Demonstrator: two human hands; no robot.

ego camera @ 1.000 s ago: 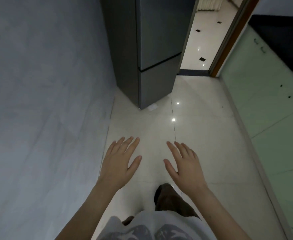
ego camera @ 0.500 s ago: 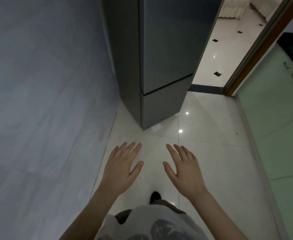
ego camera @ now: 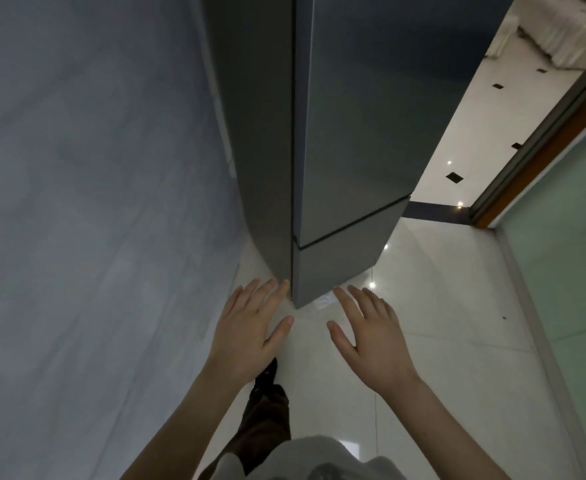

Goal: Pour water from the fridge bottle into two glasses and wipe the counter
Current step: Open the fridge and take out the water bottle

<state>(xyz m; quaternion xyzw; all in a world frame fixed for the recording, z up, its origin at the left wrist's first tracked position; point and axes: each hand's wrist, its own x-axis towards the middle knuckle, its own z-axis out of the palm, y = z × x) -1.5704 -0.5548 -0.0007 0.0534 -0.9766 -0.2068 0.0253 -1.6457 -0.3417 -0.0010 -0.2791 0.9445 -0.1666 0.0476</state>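
A tall dark grey fridge [ego camera: 353, 140] stands straight ahead with both doors closed, a seam dividing the large upper door from the short lower one. My left hand [ego camera: 250, 330] and my right hand [ego camera: 371, 334] are held out in front of me, palms down, fingers straight and spread, holding nothing. Both hover above the floor just short of the fridge's near bottom corner. No bottle, glasses or cloth are in view.
A grey wall [ego camera: 94, 202] runs along the left, close to the fridge's side. Pale green cabinet fronts [ego camera: 568, 289] line the right. Glossy white floor tiles [ego camera: 440, 306] lie between. A doorway with a brown frame [ego camera: 540, 147] opens beyond the fridge onto another tiled room.
I have walked toward the fridge, which now looms much larger and nearer. Both hands stay spread and empty in the same pose.
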